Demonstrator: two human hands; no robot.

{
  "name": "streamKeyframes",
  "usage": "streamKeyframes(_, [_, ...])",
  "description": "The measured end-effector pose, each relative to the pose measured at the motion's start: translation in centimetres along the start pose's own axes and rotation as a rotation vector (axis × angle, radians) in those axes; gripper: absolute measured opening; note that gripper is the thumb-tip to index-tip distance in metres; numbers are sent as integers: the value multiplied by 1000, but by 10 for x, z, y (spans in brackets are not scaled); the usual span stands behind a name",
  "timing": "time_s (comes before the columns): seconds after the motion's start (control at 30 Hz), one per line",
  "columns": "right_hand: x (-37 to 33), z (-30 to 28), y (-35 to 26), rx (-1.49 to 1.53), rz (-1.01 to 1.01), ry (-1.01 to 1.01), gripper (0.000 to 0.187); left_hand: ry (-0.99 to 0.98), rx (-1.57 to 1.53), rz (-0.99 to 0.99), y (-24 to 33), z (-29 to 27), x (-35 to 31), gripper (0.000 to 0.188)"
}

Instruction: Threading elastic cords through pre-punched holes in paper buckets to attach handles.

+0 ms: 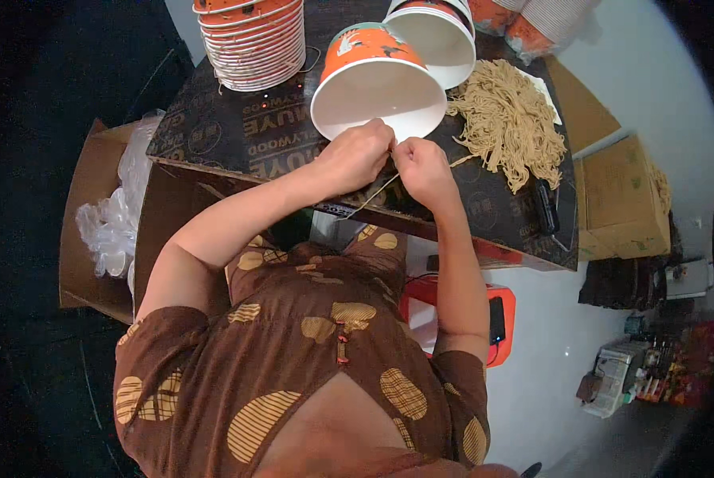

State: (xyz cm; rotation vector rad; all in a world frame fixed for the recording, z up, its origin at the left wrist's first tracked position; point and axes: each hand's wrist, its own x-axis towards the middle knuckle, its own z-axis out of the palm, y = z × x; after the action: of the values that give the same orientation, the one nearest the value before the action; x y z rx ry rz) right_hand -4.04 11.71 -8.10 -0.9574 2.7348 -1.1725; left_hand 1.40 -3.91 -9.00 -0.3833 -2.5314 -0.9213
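An orange paper bucket (369,89) lies tipped on its side on the dark plywood table (253,131), its white open mouth toward me. At its near rim my left hand (354,157) and my right hand (426,170) meet, fingers pinched together. Between them they hold a thin beige cord (371,197), whose loose end trails down past the table's front edge. The fingertips partly hide where the cord meets the rim. To the right of the hands lies a heap of beige cords (516,119).
A tall stack of orange buckets with cords (253,52) stands at the back left. More buckets (437,44) lie behind the near one, with wrapped ones (540,28) beyond. A black tool (547,209) lies at the table's right edge. Cardboard boxes (624,195) flank the table.
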Motion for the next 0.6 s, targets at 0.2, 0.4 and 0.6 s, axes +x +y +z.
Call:
streamKeyframes(0.2, [-6,-4,2,155,37,12,21,-33,160,91,-1,3,0,10])
streamKeyframes(0.4, [-22,-2,12,151,-45,141,13,-77,-224,-121,1,-9,9,10])
streamKeyframes(0.6, [-31,8,10,250,-102,240,9,-213,-777,-488,0,-8,10,15])
